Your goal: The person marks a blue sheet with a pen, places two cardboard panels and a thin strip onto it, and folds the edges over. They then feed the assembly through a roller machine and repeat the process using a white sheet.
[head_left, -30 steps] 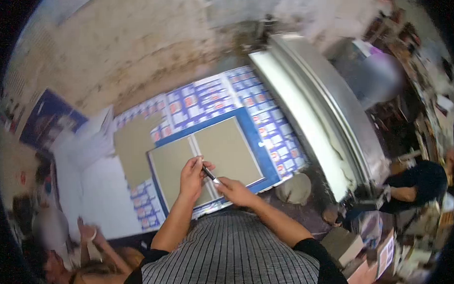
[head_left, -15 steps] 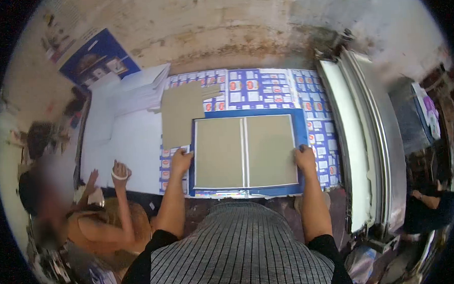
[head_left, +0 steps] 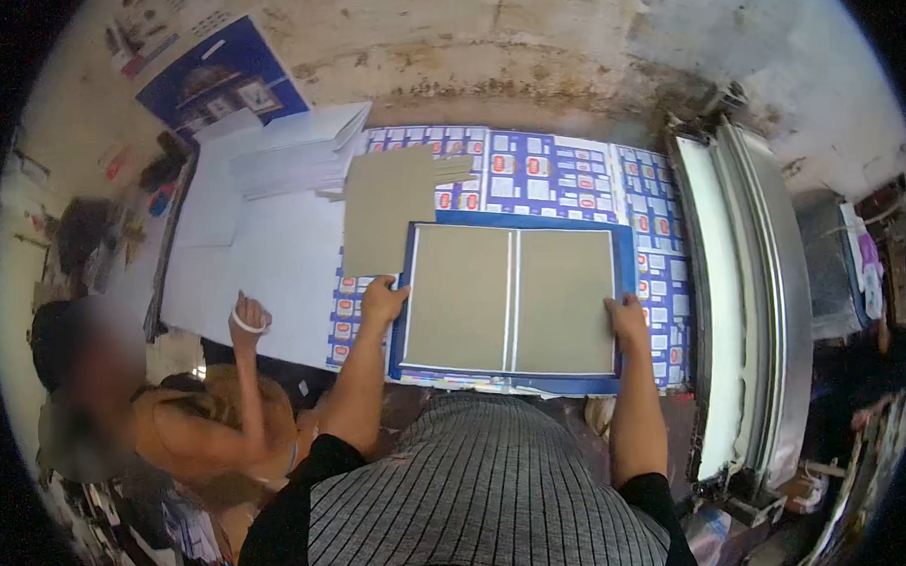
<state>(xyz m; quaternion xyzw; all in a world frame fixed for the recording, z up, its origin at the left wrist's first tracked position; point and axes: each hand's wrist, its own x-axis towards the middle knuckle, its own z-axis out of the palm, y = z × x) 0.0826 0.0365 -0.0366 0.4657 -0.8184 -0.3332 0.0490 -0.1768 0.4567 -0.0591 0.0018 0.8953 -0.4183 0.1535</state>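
A blue cover sheet [head_left: 625, 239] lies on the table with two grey-brown boards [head_left: 459, 298] side by side on it, white strips running between them and along their edges. My left hand [head_left: 382, 300] grips the cover's left edge, fingers bent at the margin. At the opposite edge, my right hand [head_left: 629, 322] is closed on the cover's margin, its thumb side close to the right board. Fingertips of both hands are partly hidden. Just beyond my left hand lies a loose piece of grey-brown cardboard [head_left: 381, 211] with narrow strips beside it.
Printed blue-and-white sheets [head_left: 549, 175] cover the table under the work. Large white sheets [head_left: 263, 280] lie to the left, where a co-worker's hand [head_left: 250, 318] rests near the edge. A long metal-and-white machine [head_left: 738, 303] borders the right side. A stained wall [head_left: 445, 64] stands behind.
The view has shifted, so the table appears farther right and slightly turned. Both my hands stay at the cover's sides. The co-worker's other hand is no longer visible.
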